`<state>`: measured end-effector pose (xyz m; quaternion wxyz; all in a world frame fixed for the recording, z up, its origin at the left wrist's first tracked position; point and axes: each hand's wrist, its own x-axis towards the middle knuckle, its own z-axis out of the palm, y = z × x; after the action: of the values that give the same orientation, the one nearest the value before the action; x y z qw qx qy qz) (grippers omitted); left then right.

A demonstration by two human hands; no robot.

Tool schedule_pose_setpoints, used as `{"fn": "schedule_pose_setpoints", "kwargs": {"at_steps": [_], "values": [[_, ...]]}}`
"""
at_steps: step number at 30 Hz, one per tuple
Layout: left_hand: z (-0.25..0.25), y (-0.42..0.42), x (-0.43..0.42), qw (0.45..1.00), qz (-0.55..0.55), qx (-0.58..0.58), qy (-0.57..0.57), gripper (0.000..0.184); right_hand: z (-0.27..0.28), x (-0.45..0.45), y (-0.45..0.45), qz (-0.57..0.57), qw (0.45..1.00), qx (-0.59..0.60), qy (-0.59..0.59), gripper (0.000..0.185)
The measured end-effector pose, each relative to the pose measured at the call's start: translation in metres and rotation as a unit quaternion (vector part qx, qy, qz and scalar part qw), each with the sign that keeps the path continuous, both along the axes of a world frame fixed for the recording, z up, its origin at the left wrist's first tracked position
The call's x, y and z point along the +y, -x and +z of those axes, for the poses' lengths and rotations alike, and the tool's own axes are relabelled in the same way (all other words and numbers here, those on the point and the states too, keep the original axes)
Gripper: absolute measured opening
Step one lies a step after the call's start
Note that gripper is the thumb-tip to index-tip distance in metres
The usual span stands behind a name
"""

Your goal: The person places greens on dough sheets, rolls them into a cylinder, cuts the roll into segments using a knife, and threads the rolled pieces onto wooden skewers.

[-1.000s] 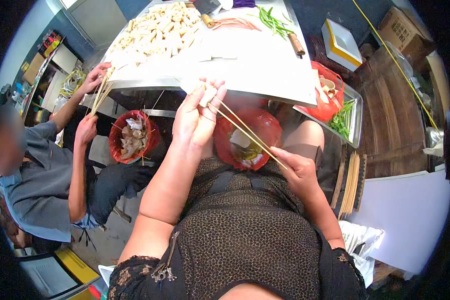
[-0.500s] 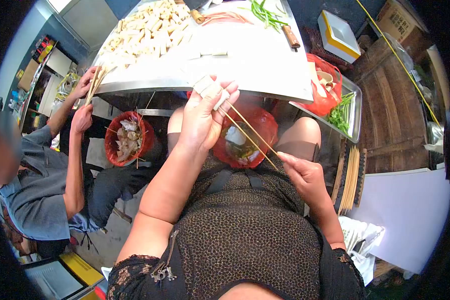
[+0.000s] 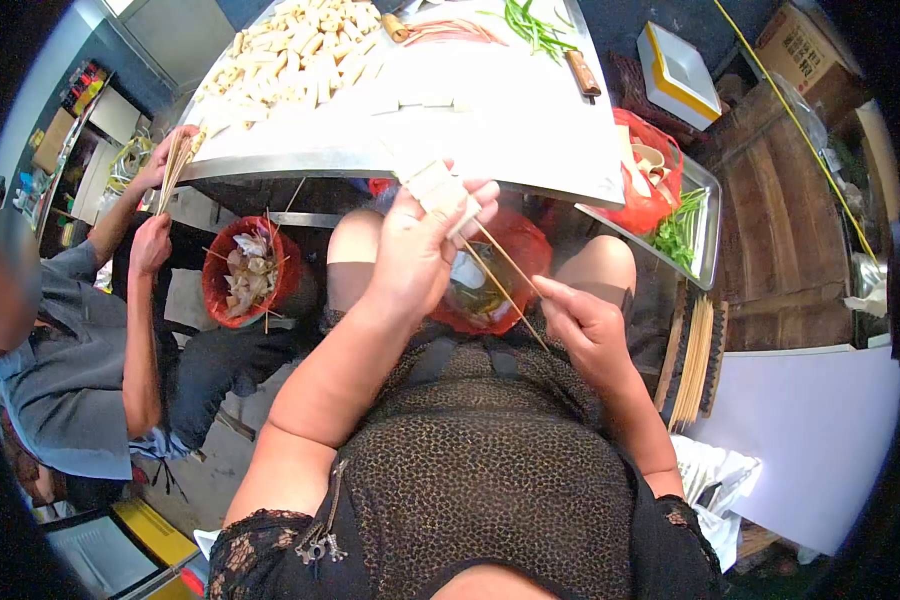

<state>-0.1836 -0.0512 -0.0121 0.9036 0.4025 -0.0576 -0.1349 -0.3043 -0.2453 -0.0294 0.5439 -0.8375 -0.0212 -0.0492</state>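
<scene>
1. Left hand (image 3: 415, 250) is grasping white pieces (image 3: 438, 188), thumb lying across them, near the table's (image 3: 510, 150) front edge.
2. Two skewers (image 3: 506, 252) are running from the pieces down toward the right hand (image 3: 588, 325).
3. Right hand is pinching one skewer between thumb and fingers; the other's end is slanting past, free.
4. Red-lined bin (image 3: 523, 245) is standing between the knees.

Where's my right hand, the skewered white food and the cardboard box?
Right hand (image 3: 583, 316), head view: back of hand.
White food (image 3: 434, 187), head view: its upper part.
Cardboard box (image 3: 803, 48), head view: printed side.
</scene>
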Motion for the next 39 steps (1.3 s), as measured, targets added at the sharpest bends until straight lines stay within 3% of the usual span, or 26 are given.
{"fn": "schedule_pose_setpoints", "kwargs": {"at_steps": [2, 4, 8, 12, 39], "values": [[0.001, 0.002, -0.003, 0.999, -0.010, -0.026, -0.023, 0.041, -0.006, 0.002, -0.003, 0.007, 1.000, -0.020, 0.004, 0.026], [0.011, 0.002, 0.000, 0.991, 0.053, -0.120, -0.009, 0.043, -0.007, 0.006, -0.002, 0.004, 0.999, -0.037, -0.023, 0.026], [0.027, -0.009, 0.005, 0.993, 0.065, -0.075, 0.063, 0.050, -0.002, 0.017, -0.001, 0.013, 0.998, -0.048, -0.035, 0.025], [0.026, -0.013, -0.003, 0.994, 0.095, -0.006, 0.047, 0.040, 0.000, 0.020, -0.005, 0.008, 0.997, -0.069, -0.027, 0.024], [0.022, 0.006, -0.018, 0.994, 0.039, -0.031, 0.097, 0.036, 0.024, 0.020, -0.011, -0.007, 0.980, -0.184, 0.072, 0.024]]}}
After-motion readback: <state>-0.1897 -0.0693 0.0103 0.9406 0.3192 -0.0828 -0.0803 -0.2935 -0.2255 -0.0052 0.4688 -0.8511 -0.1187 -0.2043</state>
